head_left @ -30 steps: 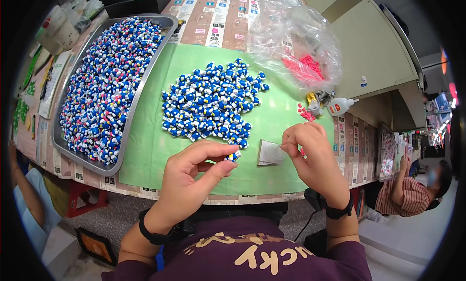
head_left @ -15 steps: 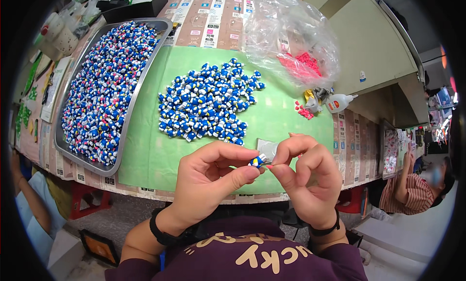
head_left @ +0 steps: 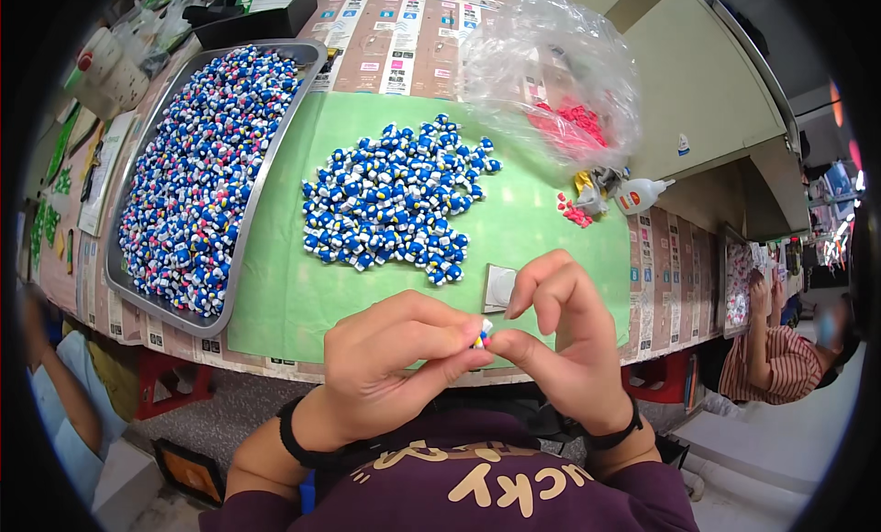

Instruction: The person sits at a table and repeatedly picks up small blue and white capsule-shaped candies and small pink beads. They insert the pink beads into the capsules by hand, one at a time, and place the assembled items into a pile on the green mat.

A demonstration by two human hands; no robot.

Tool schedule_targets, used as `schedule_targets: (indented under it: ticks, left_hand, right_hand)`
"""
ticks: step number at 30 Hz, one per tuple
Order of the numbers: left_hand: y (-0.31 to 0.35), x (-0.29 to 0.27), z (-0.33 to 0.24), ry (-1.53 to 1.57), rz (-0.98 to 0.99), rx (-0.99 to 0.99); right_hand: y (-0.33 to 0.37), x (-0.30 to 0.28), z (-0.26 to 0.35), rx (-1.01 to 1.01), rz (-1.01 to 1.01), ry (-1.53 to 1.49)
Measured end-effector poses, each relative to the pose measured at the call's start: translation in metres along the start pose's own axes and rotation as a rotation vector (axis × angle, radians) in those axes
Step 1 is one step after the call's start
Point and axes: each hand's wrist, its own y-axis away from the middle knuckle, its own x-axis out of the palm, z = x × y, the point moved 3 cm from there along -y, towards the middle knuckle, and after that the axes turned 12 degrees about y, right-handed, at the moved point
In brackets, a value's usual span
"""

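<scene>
Pinched between the thumb and fingers of my left hand [head_left: 399,362] is a small blue and white figurine [head_left: 482,336] with a touch of yellow and pink on it. My right hand [head_left: 574,353] has its thumb tip against the figurine, while its index finger stands raised and apart from the thumb. Just beyond my hands a small pale square pad [head_left: 499,288] lies on the green sheet [head_left: 404,316]. A heap of similar blue and white figurines [head_left: 390,197] covers the middle of that sheet.
At the left stands a metal tray [head_left: 240,247] full of blue, white and pink figurines. Loose pink pieces [head_left: 575,211] lie by a white squeeze bottle [head_left: 642,194]. A clear plastic bag [head_left: 514,100] holds more pink pieces. At the right sits a person in a striped shirt [head_left: 766,367].
The figurine has come down nearer to me and been turned. The small pink piece has left my right fingertips, which have parted; pink now shows on the figurine. The pad is less covered.
</scene>
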Motion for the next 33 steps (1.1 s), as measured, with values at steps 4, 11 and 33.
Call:
schedule_targets:
  ticks: [4, 11, 33]
  left_hand:
    - [-0.002, -0.023, -0.010, -0.161, -0.035, 0.118]
    - [0.025, -0.141, -0.023, -0.780, -0.541, -0.007]
    - [0.002, -0.039, 0.033, -0.712, 0.024, -0.419]
  right_hand:
    - [-0.008, -0.013, 0.001, -0.030, 0.011, 0.045]
    - [0.006, -0.101, -0.023, 0.080, -0.371, 0.063]
    - [0.028, -0.095, -0.083, 0.232, -0.042, 0.582]
